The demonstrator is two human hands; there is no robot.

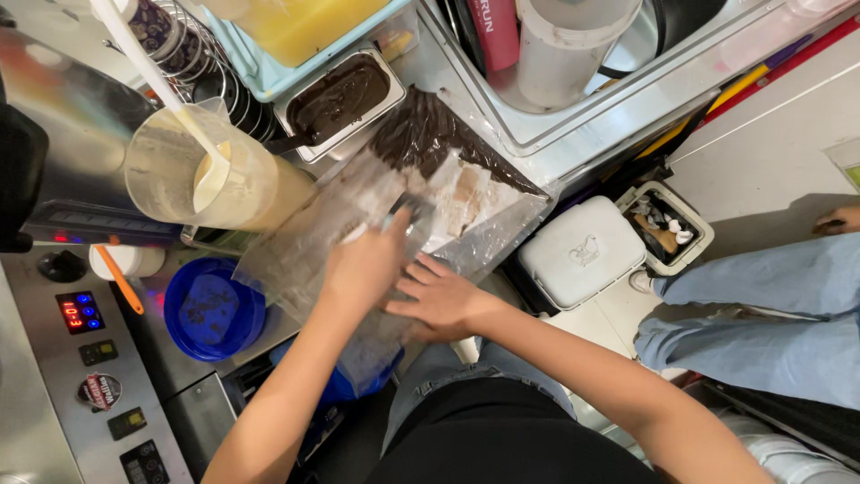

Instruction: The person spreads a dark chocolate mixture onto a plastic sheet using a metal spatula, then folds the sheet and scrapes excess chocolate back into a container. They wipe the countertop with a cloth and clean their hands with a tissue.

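A large clear plastic bag (421,193) holding dark brown crumbs and pale chunks lies across the edge of the steel worktop (45,394), and it serves as the landmark here; both hands are at its near end. The left hand (363,269) is closed on the bag's film, with a small grey piece showing just above its fingers, though blur hides what that piece is; the right hand (439,300) lies just beside it, fingers spread flat and pressing on the bag.

To the left of the bag stands a tall clear plastic jug (210,179) of cream-coloured liquid with a white ladle (166,94) in it; below that jug, still left of the bag, sits a round blue plastic bowl (210,309). Just beyond the bag's far left corner is a rectangular steel tray (345,99) of dark brown paste; beyond the bag's far end is a steel sink (573,99) with a white plastic tub (564,49) inside. To the right of the bag, on the floor, stands a white lidded bin (582,251); farther right are another person's legs in pale blue jeans (770,314).
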